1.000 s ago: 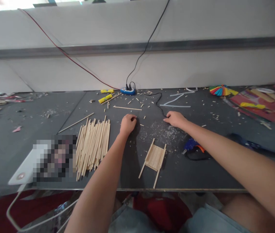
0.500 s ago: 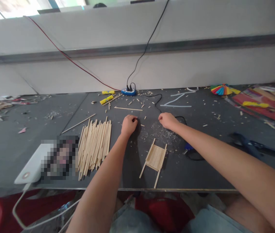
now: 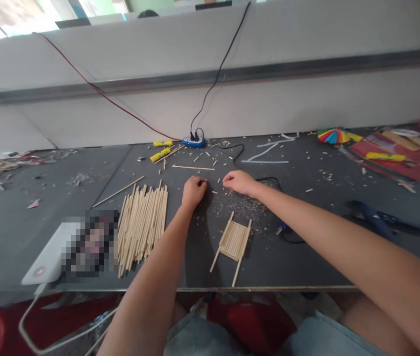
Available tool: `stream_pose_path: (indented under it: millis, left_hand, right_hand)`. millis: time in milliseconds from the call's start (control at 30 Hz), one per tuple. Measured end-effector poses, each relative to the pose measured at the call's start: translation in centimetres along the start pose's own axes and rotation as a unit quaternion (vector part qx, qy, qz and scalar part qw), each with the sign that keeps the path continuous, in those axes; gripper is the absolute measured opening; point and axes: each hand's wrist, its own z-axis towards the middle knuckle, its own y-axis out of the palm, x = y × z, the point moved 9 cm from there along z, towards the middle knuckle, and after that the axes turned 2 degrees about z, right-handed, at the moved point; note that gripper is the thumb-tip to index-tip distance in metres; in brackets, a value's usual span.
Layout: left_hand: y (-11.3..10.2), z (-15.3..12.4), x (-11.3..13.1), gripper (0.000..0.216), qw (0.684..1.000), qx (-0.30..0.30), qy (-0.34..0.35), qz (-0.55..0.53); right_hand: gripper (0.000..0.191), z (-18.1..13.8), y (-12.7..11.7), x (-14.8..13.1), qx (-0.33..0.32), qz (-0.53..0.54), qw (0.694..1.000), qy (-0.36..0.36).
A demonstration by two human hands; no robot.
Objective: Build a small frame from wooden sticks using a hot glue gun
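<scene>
My left hand [image 3: 194, 192] rests over the dark table beyond the stick pile, fingers curled into a pinch; whatever they hold, if anything, is too small to make out. To its right, my right hand [image 3: 240, 183] is also closed, fingertips pinched together and pointing at the left one, with a gap between them. Small stick offcuts lie between the two hands. Nearer me is a small wooden frame [image 3: 235, 240] of thin round sticks, with a slatted middle and two longer side rails. A thick pile of wooden sticks [image 3: 143, 225] lies left of my left forearm.
A blue power socket [image 3: 194, 142] with black cords sits by the wall, near yellow tubes [image 3: 161, 154]. A blue-handled tool [image 3: 282, 227] lies under my right forearm, dark blue pliers-like cutters [image 3: 376, 217] farther right. A white power bank [image 3: 52, 252] lies at left.
My right hand has moved left, closer to my left hand. The left hand stays in about the same place, and the view has shifted slightly.
</scene>
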Motion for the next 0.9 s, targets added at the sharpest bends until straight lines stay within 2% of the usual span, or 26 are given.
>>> stream_pose_path:
  millis: [133, 300, 467, 567, 667, 733, 800, 900]
  left_hand:
    - [-0.5, -0.2, -0.5, 0.026, 0.999, 0.009, -0.037, -0.005]
    - [-1.3, -1.1, -0.9, 0.023, 0.997, 0.008, -0.080, -0.013]
    - [-1.9, -3.4, -1.3, 0.028, 0.993, 0.000, -0.119, -0.019]
    - [-2.3, -5.3, -1.5, 0.030, 0.990, 0.006, -0.141, -0.022]
    - [-2.9, -7.2, -1.3, 0.031, 0.988, 0.016, -0.153, -0.031]
    - [-3.4, -8.5, -1.1, 0.032, 0.987, 0.025, -0.156, -0.039]
    - [-3.8, -9.6, -1.0, 0.032, 0.985, 0.034, -0.161, -0.046]
    - [-4.3, -11.3, -1.0, 0.032, 0.984, 0.040, -0.166, -0.058]
  right_hand:
    - [0.019, -1.5, -3.1, 0.7, 0.050, 0.035, 0.998, 0.001]
    - [0.017, -4.5, -9.1, 2.8, 0.120, 0.041, 0.992, 0.005]
    - [0.017, -9.0, -15.0, 7.0, 0.202, 0.034, 0.978, 0.035]
    - [0.018, -12.6, -17.0, 10.3, 0.249, 0.037, 0.966, 0.055]
    - [0.019, -16.9, -17.5, 13.2, 0.295, 0.039, 0.953, 0.062]
    - [0.020, -20.0, -17.0, 14.7, 0.332, 0.041, 0.940, 0.063]
    - [0.022, -23.0, -15.5, 15.7, 0.367, 0.046, 0.927, 0.058]
    - [0.026, -26.5, -11.8, 16.6, 0.398, 0.062, 0.915, 0.037]
